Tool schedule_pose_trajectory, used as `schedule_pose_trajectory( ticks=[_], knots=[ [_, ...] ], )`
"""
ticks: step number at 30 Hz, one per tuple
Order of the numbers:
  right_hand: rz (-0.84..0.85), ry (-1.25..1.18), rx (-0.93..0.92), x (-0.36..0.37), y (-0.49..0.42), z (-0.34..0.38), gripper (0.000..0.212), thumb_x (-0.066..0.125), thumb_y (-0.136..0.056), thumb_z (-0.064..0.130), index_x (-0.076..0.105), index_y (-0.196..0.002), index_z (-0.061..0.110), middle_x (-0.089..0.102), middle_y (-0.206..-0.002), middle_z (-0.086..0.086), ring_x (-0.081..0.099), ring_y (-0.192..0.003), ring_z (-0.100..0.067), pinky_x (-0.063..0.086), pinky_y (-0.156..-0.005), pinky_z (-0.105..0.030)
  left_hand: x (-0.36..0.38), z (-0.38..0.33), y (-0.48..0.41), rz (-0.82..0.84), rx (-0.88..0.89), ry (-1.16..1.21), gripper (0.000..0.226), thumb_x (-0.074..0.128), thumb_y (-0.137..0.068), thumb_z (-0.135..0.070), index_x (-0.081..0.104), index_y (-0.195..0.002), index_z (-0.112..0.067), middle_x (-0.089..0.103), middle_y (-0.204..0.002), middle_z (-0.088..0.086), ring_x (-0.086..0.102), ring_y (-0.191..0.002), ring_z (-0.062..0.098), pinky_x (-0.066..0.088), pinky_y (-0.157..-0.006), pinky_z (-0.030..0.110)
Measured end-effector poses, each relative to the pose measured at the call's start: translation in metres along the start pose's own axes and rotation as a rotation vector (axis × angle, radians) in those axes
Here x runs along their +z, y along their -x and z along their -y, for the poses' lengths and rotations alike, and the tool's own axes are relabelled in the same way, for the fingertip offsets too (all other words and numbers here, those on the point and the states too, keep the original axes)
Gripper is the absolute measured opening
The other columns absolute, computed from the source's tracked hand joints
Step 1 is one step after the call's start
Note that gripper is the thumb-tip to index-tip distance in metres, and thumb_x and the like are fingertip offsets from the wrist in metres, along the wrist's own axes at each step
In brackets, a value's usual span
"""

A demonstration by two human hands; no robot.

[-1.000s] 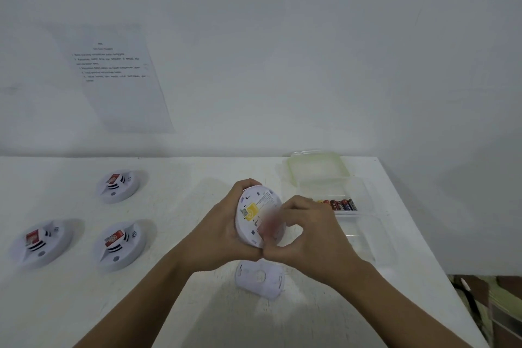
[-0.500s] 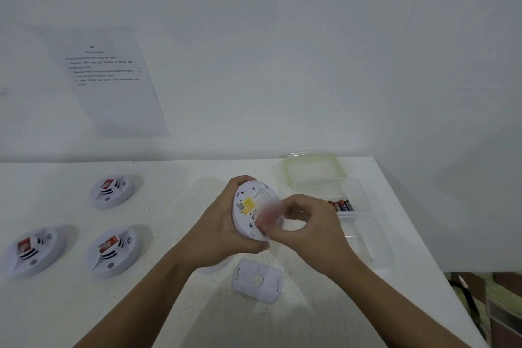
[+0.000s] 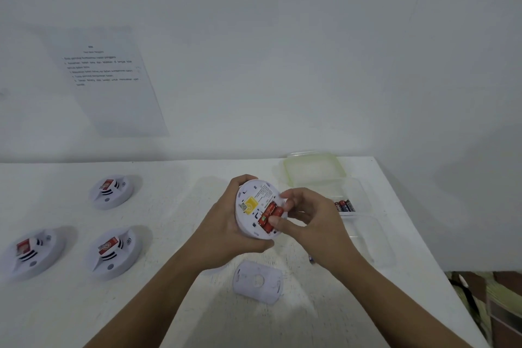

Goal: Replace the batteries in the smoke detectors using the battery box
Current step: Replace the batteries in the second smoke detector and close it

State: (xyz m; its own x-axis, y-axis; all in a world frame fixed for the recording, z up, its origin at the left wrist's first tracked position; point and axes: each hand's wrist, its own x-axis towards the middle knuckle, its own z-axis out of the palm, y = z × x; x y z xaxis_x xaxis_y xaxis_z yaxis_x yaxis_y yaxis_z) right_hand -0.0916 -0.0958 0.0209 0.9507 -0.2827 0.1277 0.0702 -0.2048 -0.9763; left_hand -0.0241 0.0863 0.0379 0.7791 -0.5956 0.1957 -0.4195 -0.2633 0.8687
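My left hand (image 3: pixel 223 234) holds a round white smoke detector (image 3: pixel 255 203) tilted up, its back facing me, with a yellow sticker and an open battery bay. Two red batteries (image 3: pixel 269 216) lie in that bay. My right hand (image 3: pixel 308 220) pinches the outer red battery between thumb and fingers. A clear battery box (image 3: pixel 357 200) at the right holds several dark batteries (image 3: pixel 344 205). The detector's white back cover (image 3: pixel 257 281) lies flat on the table below my hands.
Three more smoke detectors (image 3: pixel 111 191) (image 3: pixel 114 252) (image 3: pixel 31 253) rest on the white table (image 3: pixel 175 299) at the left. A pale green lid (image 3: pixel 313 168) lies behind the box. A printed sheet (image 3: pixel 108 79) hangs on the wall. The table's right edge drops off beside the box.
The blur over the battery bay has cleared and the red batteries now show. My right fingers have shifted onto the outer battery. The detector stays in my left hand.
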Motion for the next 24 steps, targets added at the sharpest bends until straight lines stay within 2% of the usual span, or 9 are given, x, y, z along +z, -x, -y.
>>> schedule_pose_trajectory(
  ticks=[4, 7, 11, 16, 19, 24],
  knots=[
    [-0.037, 0.031, 0.012, -0.006, -0.002, 0.005, 0.018, 0.087, -0.075, 0.014, 0.074, -0.087, 0.017, 0.069, -0.076, -0.001, 0.073, -0.081, -0.016, 0.062, -0.081, -0.036, 0.006, -0.004, -0.004, -0.017, -0.005, 0.048, 0.086, 0.092, -0.064, -0.004, 0.043, -0.131, -0.027, 0.060, -0.113, -0.015, 0.063, -0.107, 0.013, 0.060, -0.081, 0.031],
    [-0.044, 0.007, 0.050, -0.016, -0.004, 0.005, 0.017, 0.086, -0.076, 0.015, 0.070, -0.078, 0.022, 0.071, -0.082, 0.002, 0.071, -0.087, -0.017, 0.063, -0.079, -0.037, 0.014, -0.009, -0.008, -0.004, 0.003, 0.056, 0.088, 0.091, -0.064, -0.005, 0.042, -0.133, -0.027, 0.060, -0.114, -0.017, 0.063, -0.109, 0.011, 0.059, -0.081, 0.027],
    [-0.069, 0.079, 0.040, -0.025, -0.004, 0.001, 0.014, 0.082, -0.081, 0.018, 0.069, -0.081, 0.022, 0.070, -0.085, 0.003, 0.067, -0.088, -0.012, 0.062, -0.077, -0.031, 0.027, -0.013, -0.012, -0.011, 0.016, 0.054, 0.088, 0.092, -0.063, -0.007, 0.041, -0.132, -0.027, 0.060, -0.113, -0.019, 0.063, -0.107, 0.009, 0.059, -0.080, 0.024],
    [-0.108, 0.115, 0.021, -0.032, -0.002, -0.004, 0.014, 0.079, -0.084, 0.027, 0.066, -0.082, 0.021, 0.070, -0.082, 0.007, 0.067, -0.085, -0.006, 0.058, -0.073, -0.021, 0.045, -0.015, -0.015, -0.032, 0.001, 0.021, 0.089, 0.091, -0.059, -0.022, 0.040, -0.131, -0.030, 0.059, -0.110, -0.021, 0.064, -0.105, 0.011, 0.060, -0.080, 0.026],
    [-0.133, 0.154, -0.003, -0.034, -0.001, -0.005, 0.014, 0.078, -0.086, 0.021, 0.065, -0.080, 0.019, 0.069, -0.080, 0.007, 0.063, -0.077, 0.001, 0.049, -0.065, -0.012, 0.052, -0.012, -0.014, -0.041, -0.002, 0.013, 0.090, 0.093, -0.061, -0.013, 0.040, -0.131, -0.031, 0.059, -0.112, -0.022, 0.063, -0.105, 0.008, 0.060, -0.079, 0.026],
    [-0.119, 0.072, -0.036, -0.047, 0.001, -0.006, 0.009, 0.077, -0.086, 0.016, 0.070, -0.088, 0.020, 0.069, -0.076, 0.008, 0.062, -0.072, -0.002, 0.051, -0.067, -0.017, 0.055, -0.011, -0.013, -0.049, -0.023, 0.038, 0.091, 0.094, -0.061, -0.011, 0.040, -0.132, -0.030, 0.057, -0.113, -0.027, 0.061, -0.109, 0.002, 0.056, -0.077, 0.016]
  ],
)
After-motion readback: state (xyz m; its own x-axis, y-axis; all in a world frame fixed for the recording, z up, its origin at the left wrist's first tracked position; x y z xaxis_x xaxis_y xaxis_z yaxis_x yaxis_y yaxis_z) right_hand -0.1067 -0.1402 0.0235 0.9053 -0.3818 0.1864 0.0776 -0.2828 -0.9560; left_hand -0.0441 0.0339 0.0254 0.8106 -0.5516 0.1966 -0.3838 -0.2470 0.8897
